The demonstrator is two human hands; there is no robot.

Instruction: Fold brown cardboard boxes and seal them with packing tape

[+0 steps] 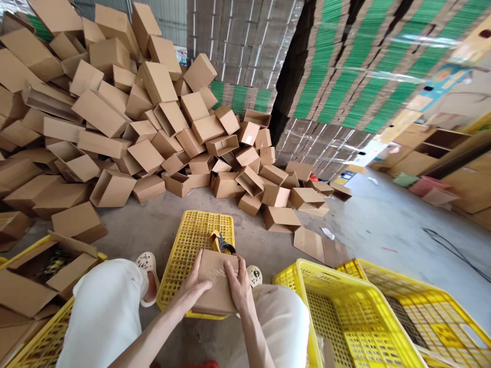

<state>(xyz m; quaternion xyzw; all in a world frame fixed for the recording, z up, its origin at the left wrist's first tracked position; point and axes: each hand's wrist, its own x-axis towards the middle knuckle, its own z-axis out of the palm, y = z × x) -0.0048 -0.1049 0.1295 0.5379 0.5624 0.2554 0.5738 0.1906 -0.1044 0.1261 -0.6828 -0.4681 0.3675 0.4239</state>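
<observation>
Between my knees a closed cardboard box (215, 296) is gripped from both sides. My left hand (195, 284) presses its left side, with the thumb lying on the top face. On the right side my right hand (238, 286) wraps the edge, fingers over the far corner. A strip of clear tape shines on the box's top. Beneath it is an upturned yellow plastic crate (197, 225) with a grid surface. Just beyond the box a yellow and black tape dispenser (219, 240) lies on the crate, partly hidden by the box.
A large heap of cardboard boxes (153, 128) lies ahead and left. Yellow baskets (303, 276) stand at my right. At my left, an open carton (26, 286) with dark and yellow contents sits on another basket. Strapped stacks of flat cardboard (326, 66) rise behind.
</observation>
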